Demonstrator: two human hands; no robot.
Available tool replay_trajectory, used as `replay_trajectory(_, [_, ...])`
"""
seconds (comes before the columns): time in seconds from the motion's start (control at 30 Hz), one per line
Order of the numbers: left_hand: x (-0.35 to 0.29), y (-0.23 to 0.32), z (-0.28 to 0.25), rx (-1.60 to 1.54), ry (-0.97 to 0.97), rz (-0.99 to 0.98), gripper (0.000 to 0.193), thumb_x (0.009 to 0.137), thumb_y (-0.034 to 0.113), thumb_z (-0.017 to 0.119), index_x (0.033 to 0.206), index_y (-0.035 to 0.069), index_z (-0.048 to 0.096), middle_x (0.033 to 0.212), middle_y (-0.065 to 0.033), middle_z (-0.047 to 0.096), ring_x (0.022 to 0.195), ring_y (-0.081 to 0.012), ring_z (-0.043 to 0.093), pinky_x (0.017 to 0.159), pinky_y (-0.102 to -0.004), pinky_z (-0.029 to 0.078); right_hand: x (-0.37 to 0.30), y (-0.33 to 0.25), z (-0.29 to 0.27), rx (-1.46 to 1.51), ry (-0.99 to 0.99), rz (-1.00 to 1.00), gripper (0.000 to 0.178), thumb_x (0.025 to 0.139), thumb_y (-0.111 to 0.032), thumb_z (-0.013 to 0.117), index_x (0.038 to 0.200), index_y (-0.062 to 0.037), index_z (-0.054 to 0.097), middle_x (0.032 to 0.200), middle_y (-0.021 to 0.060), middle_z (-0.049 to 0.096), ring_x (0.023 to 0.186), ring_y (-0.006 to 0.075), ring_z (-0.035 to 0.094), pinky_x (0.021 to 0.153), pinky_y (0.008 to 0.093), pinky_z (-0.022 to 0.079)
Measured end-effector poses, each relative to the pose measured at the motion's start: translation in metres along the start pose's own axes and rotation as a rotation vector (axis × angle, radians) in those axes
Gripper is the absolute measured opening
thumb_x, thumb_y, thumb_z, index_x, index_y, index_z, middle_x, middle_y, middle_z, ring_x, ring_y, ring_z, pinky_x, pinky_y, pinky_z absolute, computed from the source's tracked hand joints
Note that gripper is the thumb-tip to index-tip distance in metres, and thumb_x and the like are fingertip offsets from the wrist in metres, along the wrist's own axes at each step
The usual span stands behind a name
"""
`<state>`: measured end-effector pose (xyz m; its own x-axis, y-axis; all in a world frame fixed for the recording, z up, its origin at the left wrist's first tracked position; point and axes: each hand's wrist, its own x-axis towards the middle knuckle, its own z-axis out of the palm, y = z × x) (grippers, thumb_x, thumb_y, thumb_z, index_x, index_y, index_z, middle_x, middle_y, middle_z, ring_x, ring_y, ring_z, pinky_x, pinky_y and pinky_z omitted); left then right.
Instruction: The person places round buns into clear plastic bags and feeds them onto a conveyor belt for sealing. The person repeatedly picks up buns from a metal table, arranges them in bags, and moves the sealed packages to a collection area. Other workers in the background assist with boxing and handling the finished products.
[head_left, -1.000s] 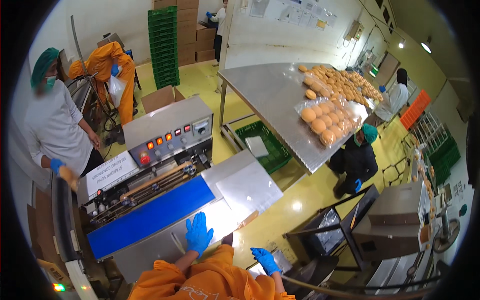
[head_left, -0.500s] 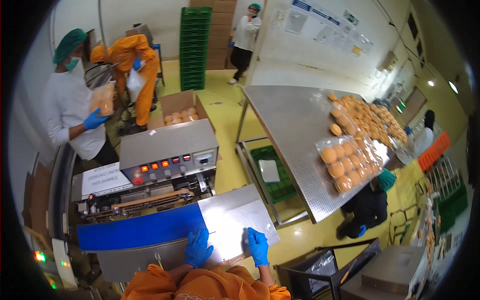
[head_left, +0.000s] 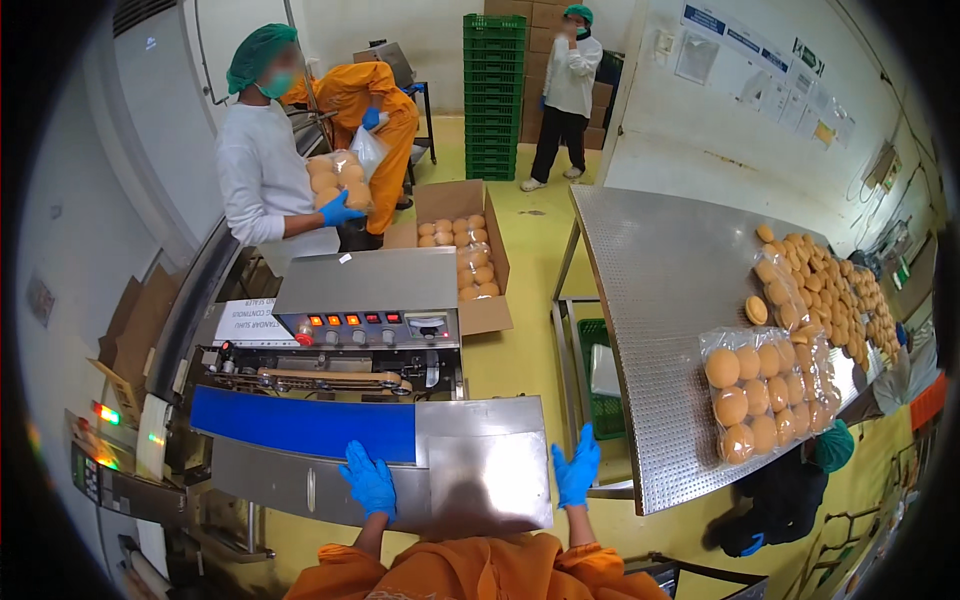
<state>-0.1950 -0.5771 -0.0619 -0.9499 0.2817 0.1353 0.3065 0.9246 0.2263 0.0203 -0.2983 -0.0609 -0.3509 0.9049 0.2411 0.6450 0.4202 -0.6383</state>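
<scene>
My left hand (head_left: 368,478), in a blue glove, is open with its fingers spread. It is over the steel ledge at the front edge of the blue conveyor belt (head_left: 300,422) and holds nothing. Also gloved in blue, my right hand (head_left: 576,467) is open and empty, just past the right edge of the steel plate (head_left: 490,465). Behind the belt stands a sealing machine (head_left: 365,290) with lit orange switches and a row of knobs.
On the right, a steel table (head_left: 665,330) carries bagged round buns (head_left: 765,395) and a loose pile (head_left: 810,280). A co-worker (head_left: 265,170) holds a bag of buns (head_left: 340,180) beside an open carton (head_left: 490,318). Green crates (head_left: 495,100) are stacked at the back.
The view has swung left. My right hand has gone from loosely curled over the plate to open beyond its right edge. My left hand has moved left along the belt's front edge.
</scene>
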Motion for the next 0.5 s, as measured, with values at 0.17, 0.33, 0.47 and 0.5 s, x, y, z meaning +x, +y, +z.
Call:
replay_trajectory(0.17, [-0.017,-0.004,0.025,0.097,0.016,-0.11,0.06,0.087,0.027,0.041,0.138,0.004,0.018,0.143,-0.008,0.022,0.131,-0.0221,0.023,0.107,-0.044,0.013,0.091,0.044,-0.047,-0.148,0.061,-0.069,0.078,0.073,-0.03,0.065,0.135,-0.0038,0.025,0.122,0.0278,0.041,0.11,0.0405,0.041,0.093,0.0452,0.032])
replay_trajectory(0.33, [-0.038,0.015,0.029,0.188,-0.037,-0.08,0.058,0.088,0.029,0.039,0.138,0.006,0.02,0.144,-0.0057,0.022,0.131,-0.0195,0.023,0.108,-0.0434,0.013,0.131,0.075,-0.078,-0.503,-0.167,0.026,0.088,0.073,-0.049,0.06,0.138,-0.0083,0.017,0.135,0.0256,0.028,0.123,0.0399,0.029,0.101,0.054,0.02])
replay_trajectory(0.47, [-0.04,0.016,0.039,0.231,-0.016,-0.116,0.057,0.087,0.028,0.039,0.137,0.006,0.022,0.143,-0.0056,0.023,0.131,-0.0189,0.022,0.108,-0.0436,0.012,0.133,0.08,-0.071,-0.552,-0.174,0.007,0.088,0.073,-0.051,0.058,0.139,-0.0097,0.017,0.137,0.0232,0.027,0.124,0.04,0.028,0.102,0.0529,0.019])
replay_trajectory(0.5, [-0.041,0.018,0.039,0.231,-0.016,-0.121,0.057,0.087,0.028,0.039,0.137,0.006,0.022,0.143,-0.0055,0.024,0.131,-0.019,0.023,0.108,-0.0435,0.012,0.132,0.082,-0.071,-0.543,-0.17,0.002,0.088,0.073,-0.051,0.058,0.139,-0.0099,0.017,0.137,0.0226,0.028,0.124,0.0399,0.028,0.102,0.0527,0.019])
